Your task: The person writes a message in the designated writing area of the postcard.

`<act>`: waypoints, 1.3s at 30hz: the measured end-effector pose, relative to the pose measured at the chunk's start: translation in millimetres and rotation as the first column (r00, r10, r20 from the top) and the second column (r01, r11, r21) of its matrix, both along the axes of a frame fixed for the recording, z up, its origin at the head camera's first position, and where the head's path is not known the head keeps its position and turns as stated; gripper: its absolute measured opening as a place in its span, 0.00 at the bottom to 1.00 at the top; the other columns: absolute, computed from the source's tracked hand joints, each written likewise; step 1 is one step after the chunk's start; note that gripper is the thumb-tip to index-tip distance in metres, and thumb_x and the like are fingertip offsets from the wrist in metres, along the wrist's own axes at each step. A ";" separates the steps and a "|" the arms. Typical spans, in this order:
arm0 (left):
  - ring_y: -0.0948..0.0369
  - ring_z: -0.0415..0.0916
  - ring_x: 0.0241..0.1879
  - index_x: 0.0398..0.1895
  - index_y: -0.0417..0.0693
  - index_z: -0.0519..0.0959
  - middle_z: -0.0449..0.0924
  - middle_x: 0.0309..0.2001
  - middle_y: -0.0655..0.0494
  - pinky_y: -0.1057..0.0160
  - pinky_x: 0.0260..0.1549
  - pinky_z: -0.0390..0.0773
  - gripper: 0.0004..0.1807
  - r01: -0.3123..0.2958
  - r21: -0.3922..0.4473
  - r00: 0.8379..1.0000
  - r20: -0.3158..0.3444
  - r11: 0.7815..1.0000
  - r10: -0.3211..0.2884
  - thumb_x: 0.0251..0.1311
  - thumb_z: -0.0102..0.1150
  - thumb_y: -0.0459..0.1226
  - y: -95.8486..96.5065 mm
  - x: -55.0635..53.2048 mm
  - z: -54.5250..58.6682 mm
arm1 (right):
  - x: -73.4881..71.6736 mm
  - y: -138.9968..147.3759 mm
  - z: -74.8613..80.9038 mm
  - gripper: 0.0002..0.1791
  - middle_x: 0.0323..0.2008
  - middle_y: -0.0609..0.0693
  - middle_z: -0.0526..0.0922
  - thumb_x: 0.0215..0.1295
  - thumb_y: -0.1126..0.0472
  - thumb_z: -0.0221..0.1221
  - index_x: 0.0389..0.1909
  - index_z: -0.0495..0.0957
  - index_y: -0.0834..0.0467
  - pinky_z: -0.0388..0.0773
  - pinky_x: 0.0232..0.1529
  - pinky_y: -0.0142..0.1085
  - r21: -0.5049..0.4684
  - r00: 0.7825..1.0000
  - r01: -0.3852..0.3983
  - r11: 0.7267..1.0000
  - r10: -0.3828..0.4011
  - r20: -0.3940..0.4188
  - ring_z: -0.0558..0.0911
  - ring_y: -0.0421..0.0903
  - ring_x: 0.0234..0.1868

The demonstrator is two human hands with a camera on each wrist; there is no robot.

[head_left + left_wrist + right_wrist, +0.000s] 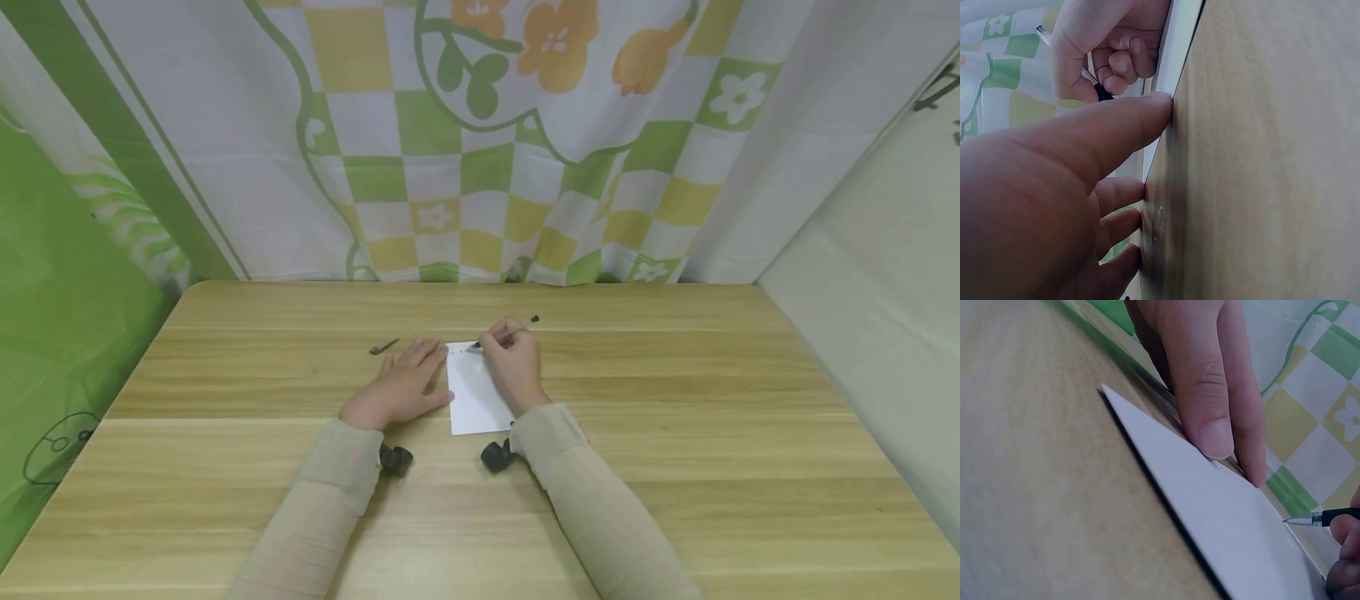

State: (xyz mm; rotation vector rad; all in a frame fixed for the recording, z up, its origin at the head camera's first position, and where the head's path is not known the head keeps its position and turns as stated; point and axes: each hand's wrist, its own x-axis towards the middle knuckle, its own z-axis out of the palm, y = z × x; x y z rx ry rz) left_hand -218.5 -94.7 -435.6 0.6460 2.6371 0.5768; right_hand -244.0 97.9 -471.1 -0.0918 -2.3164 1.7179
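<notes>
A white sheet of paper lies on the wooden table, with a short row of small dark marks near its top edge. My right hand pinches a pen with a clear barrel and black grip. In the right wrist view, the pen's metal tip is right at the paper's far part. My left hand rests with extended fingers along the paper's left edge; its thumb and a fingertip press that edge. Just beyond the left fingers lies a dark pen cap.
The wooden table spreads wide around the paper. A checked, flowered curtain hangs along its back edge, green cloth on the left, a pale wall on the right. Black wrist devices sit beneath both cuffs.
</notes>
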 end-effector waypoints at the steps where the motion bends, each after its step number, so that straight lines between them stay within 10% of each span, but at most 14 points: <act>1: 0.42 0.33 0.80 0.81 0.41 0.49 0.40 0.81 0.40 0.30 0.71 0.34 0.43 0.000 0.001 1.000 0.000 1.000 0.000 0.73 0.53 0.52 -0.1 -0.1 -0.3 | -0.1 0.1 -0.2 0.05 0.30 0.49 0.79 0.58 0.64 0.59 0.24 0.78 0.59 0.72 0.33 0.34 0.000 1.000 0.000 1.000 0.000 -0.002 0.75 0.45 0.32; 39: 0.42 0.33 0.80 0.81 0.40 0.49 0.39 0.81 0.40 0.29 0.71 0.33 0.43 0.002 0.006 1.000 0.004 1.000 -0.002 0.73 0.53 0.51 -0.3 -1.1 -0.9 | 1.1 0.4 1.2 0.05 0.27 0.50 0.78 0.58 0.65 0.59 0.24 0.77 0.59 0.71 0.31 0.32 -0.009 1.000 -0.003 1.000 0.003 -0.005 0.74 0.44 0.30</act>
